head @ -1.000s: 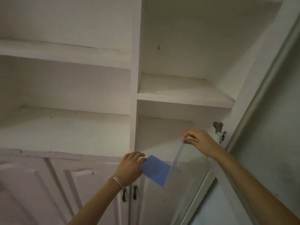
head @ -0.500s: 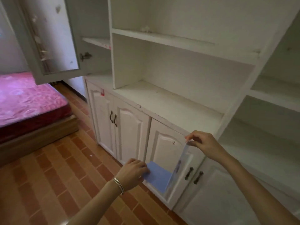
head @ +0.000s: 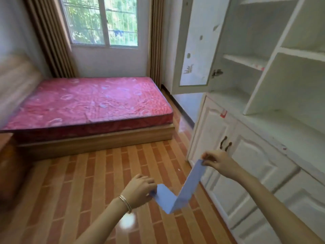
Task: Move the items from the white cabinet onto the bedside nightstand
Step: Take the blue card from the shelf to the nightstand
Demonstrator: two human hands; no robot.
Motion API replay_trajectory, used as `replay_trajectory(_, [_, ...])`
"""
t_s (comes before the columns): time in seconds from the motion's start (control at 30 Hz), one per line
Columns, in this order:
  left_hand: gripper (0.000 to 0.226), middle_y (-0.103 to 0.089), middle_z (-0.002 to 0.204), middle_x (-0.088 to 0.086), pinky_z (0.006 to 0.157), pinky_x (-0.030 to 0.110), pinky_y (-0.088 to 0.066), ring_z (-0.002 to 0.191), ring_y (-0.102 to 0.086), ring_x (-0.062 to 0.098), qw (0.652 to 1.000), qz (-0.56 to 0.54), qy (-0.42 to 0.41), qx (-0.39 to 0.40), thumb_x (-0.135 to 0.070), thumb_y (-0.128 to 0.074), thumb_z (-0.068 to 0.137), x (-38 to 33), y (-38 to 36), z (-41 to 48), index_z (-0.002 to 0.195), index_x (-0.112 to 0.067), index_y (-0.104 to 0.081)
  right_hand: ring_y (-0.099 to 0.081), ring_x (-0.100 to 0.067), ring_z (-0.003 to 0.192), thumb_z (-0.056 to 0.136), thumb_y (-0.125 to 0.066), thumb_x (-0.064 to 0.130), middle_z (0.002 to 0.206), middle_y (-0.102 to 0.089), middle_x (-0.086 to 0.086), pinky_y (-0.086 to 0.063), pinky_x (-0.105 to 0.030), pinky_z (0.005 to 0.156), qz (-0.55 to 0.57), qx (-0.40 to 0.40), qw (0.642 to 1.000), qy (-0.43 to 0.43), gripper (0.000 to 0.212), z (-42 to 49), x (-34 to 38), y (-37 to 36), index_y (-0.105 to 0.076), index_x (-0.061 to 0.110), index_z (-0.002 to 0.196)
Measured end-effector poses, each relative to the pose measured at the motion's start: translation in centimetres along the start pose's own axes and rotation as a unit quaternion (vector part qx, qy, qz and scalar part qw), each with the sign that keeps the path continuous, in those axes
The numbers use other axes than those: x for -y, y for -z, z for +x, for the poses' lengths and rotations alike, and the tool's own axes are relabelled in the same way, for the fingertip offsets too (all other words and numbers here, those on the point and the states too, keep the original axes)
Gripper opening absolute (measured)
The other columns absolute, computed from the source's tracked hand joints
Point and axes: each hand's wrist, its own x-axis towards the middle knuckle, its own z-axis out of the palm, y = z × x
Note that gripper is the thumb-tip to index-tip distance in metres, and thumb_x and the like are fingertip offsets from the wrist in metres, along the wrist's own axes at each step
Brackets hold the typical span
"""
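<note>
Pinching the thin, creased pale-blue sheet at opposite ends, left hand low and right hand higher, we carry it beside the white wooden cabinet, probably so it hangs slack without crumpling.

The folded sheet is pale blue, plain and unpatterned; the cabinet is white, with dark handles on its lower doors and a small red sticker at a door's upper corner; the mattress is pink-red with a faint pattern of pale rings; the bed frame is light wood-brown; the floor is orange-brown in long brick-like strips; the curtains are brown with vertical stripes; the bracelet is silver; green foliage fills the window.
</note>
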Motion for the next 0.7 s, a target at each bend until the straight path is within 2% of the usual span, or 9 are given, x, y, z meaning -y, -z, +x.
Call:
replay_trajectory(0.07, [0.023,-0.051,0.061,-0.015,0.059,0.017,-0.032,0.059,-0.052,0.001,0.999,0.021,0.040,0.013,-0.035,-0.069,0.044,4.4,0.8,-3.2,0.061,-0.032,-0.053,-0.059,-0.004,0.072,0.079,-0.068,0.003,0.075,-0.064,0.002,-0.041,-0.012,0.067,-0.008,0.035,0.999,0.028,0.014,4.0,2.8,-2.9,-0.064,0.017,0.080])
replay_trajectory(0.2, [0.025,-0.051,0.062,-0.016,0.056,0.019,-0.035,0.060,-0.052,0.002,0.992,0.027,0.122,0.010,-0.036,-0.072,0.045,10.8,1.8,-9.4,0.062,-0.033,-0.055,-0.055,0.011,0.071,0.078,-0.068,0.000,0.069,-0.056,0.015,-0.039,-0.007,0.063,0.001,0.080,0.993,0.081,0.040,10.6,8.3,-7.7,-0.050,0.035,0.068])
replay_trajectory(0.33, [0.022,-0.052,0.064,-0.016,0.053,0.020,-0.036,0.062,-0.051,0.004,0.980,0.006,0.198,-0.008,-0.031,-0.069,0.045,14.8,2.1,-13.9,0.062,-0.032,-0.055,-0.056,0.011,0.074,0.079,-0.069,0.007,0.073,-0.057,0.018,-0.041,-0.006,0.064,-0.018,0.148,0.980,0.130,0.025,16.5,12.1,-11.9,-0.056,0.028,0.074])
replay_trajectory(0.4, [0.018,-0.051,0.065,-0.015,0.052,0.019,-0.032,0.064,-0.048,0.003,0.970,-0.015,0.242,-0.014,-0.028,-0.065,0.048,16.2,1.8,-15.7,0.062,-0.032,-0.054,-0.057,0.009,0.075,0.079,-0.070,0.007,0.073,-0.058,0.017,-0.042,-0.007,0.065,-0.023,0.178,0.972,0.152,0.028,19.5,13.7,-13.8,-0.056,0.030,0.073])
replay_trajectory(0.47, [0.016,-0.052,0.066,-0.014,0.052,0.019,-0.030,0.065,-0.047,0.004,0.957,-0.080,0.278,-0.031,-0.023,-0.064,0.053,17.5,1.0,-17.3,0.064,-0.031,-0.056,-0.057,0.008,0.073,0.077,-0.071,0.006,0.070,-0.059,0.016,-0.041,-0.008,0.063,-0.021,0.198,0.965,0.171,0.033,22.6,15.0,-15.8,-0.055,0.034,0.069])
replay_trajectory(0.53, [0.018,-0.054,0.065,-0.011,0.052,0.018,-0.033,0.064,-0.048,0.008,0.940,-0.143,0.305,-0.054,-0.014,-0.065,0.056,19.0,0.3,-18.5,0.065,-0.027,-0.058,-0.057,0.007,0.070,0.077,-0.072,0.007,0.070,-0.060,0.015,-0.041,-0.009,0.062,-0.024,0.228,0.954,0.192,0.028,25.7,16.2,-17.8,-0.057,0.030,0.069])
replay_trajectory(0.6, [0.020,-0.053,0.064,-0.007,0.054,0.012,-0.029,0.064,-0.044,0.007,0.928,-0.167,0.328,-0.060,-0.008,-0.063,0.056,20.8,-0.1,-19.2,0.065,-0.025,-0.058,-0.055,0.009,0.067,0.076,-0.073,0.010,0.069,-0.058,0.015,-0.039,-0.009,0.061,-0.034,0.256,0.940,0.224,0.023,28.9,17.5,-19.7,-0.058,0.026,0.070])
replay_trajectory(0.7, [0.018,-0.054,0.066,-0.005,0.058,0.010,-0.026,0.066,-0.040,0.006,0.917,-0.163,0.357,-0.064,-0.007,-0.058,0.058,24.2,-0.5,-19.4,0.066,-0.024,-0.056,-0.058,0.001,0.071,0.076,-0.074,0.013,0.072,-0.064,0.005,-0.045,-0.017,0.064,-0.023,0.279,0.926,0.255,0.015,34.5,19.4,-21.9,-0.062,0.022,0.072])
